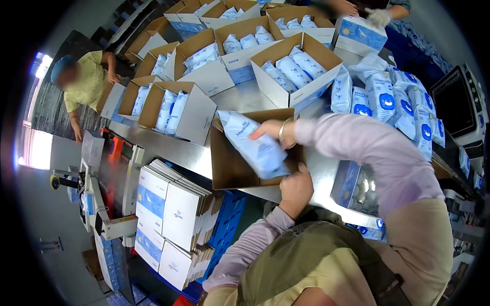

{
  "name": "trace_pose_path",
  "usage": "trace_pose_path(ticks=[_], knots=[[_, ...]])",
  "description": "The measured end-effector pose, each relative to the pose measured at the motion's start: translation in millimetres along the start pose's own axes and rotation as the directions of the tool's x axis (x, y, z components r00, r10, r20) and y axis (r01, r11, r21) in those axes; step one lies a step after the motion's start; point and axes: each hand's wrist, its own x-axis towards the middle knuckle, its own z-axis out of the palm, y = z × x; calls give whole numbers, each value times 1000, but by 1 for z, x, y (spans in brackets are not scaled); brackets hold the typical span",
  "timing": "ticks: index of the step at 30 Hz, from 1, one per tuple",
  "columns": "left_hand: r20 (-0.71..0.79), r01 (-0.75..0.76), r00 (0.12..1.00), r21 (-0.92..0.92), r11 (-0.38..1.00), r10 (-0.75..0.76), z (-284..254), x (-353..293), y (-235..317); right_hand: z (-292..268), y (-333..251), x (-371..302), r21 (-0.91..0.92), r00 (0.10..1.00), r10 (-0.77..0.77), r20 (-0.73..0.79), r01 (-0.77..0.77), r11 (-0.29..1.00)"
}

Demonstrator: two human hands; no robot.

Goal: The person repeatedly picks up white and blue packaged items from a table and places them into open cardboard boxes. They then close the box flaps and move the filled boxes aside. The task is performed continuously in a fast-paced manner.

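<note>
A white and blue soft pack of wipes (250,140) is tilted over an open cardboard box (224,168) at the middle of the metal table. My right hand (275,131) grips the pack from its right side, fingers across its upper face. At the box's near right corner, my left hand (297,189) is closed on the rim. The pack covers most of the box's inside, so what lies at its bottom is hidden. To the right, a heap of similar wipe packs (380,97) lies on the table.
Several open boxes (298,69) holding packs stand beyond and left of mine. Flattened cartons (178,214) are stacked at lower left beside a blue crate (224,219). A monitor (454,99) stands far right. One person (84,81) works at left; another's gloved hand (379,17) touches a closed box.
</note>
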Motion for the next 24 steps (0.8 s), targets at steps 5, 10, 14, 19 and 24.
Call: trace_pose_path(ticks=[5,10,14,19,24], knots=[[35,-260,961,-217,941,274,15,-9,-12,20,86,152,-612,946,-191,-260,-9,791],[721,287,674,-54,956,-161,-50,57,-7,8,20,21,-926,762,-644,70,289,242],[-439,-138,896,-130,982,68,-57,75,16,-131,35,-160,-964,82,-969,-233,111,242],[-165,-299,954,-629,718,252,29,158,157,-336,184,-309,-122,-457,-466,-758,-601,790],[133,56,990,-82,995,-44,147,230,232,-363,211,-311,-126,-343,-362,-867,-551,825]])
